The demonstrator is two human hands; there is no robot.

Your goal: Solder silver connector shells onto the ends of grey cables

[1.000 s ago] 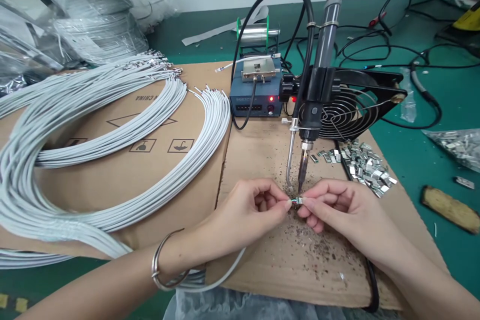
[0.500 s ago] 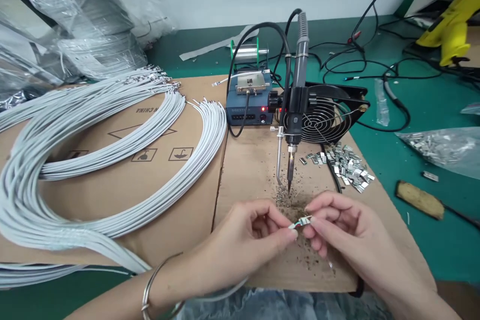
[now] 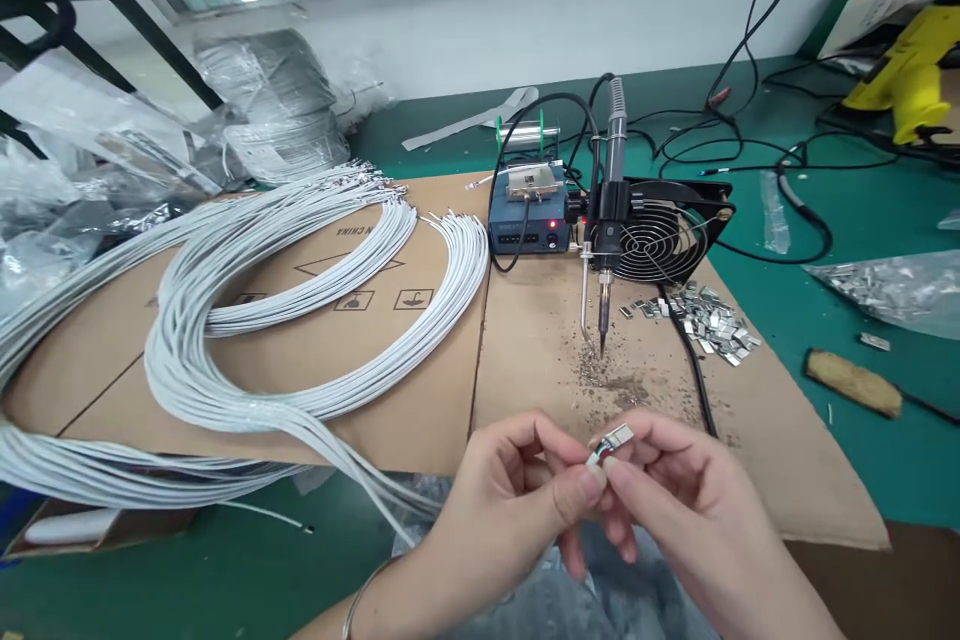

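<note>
A small metal connector (image 3: pixel 619 436) with short coloured wires pokes up between my hands, close to my body and below the soldering iron. My left hand (image 3: pixel 536 480) pinches the white cable end behind those wires between thumb and forefinger. My right hand (image 3: pixel 671 480) is closed on the connector's wire end, thumb in front and fingers behind. Both thumb tips nearly meet there, and the rest of the cable is hidden by my hands. The soldering iron (image 3: pixel 611 190) hangs tip down in its stand, a short way beyond the connector.
Bundles of grey-white cable (image 3: pixel 315 400) curve over the cardboard (image 3: pixel 517 340) on the left. Behind the iron are a blue soldering station (image 3: pixel 529 220), a solder spool (image 3: pixel 521 133) and a black fan (image 3: pixel 667 230). Loose metal shells (image 3: pixel 712 320) lie to the right, near a brown sponge (image 3: pixel 851 380).
Both hands have come nearer my body and closer together. The connector now points up and away, with my right fingers lower at its wire end. My view has tilted up.
</note>
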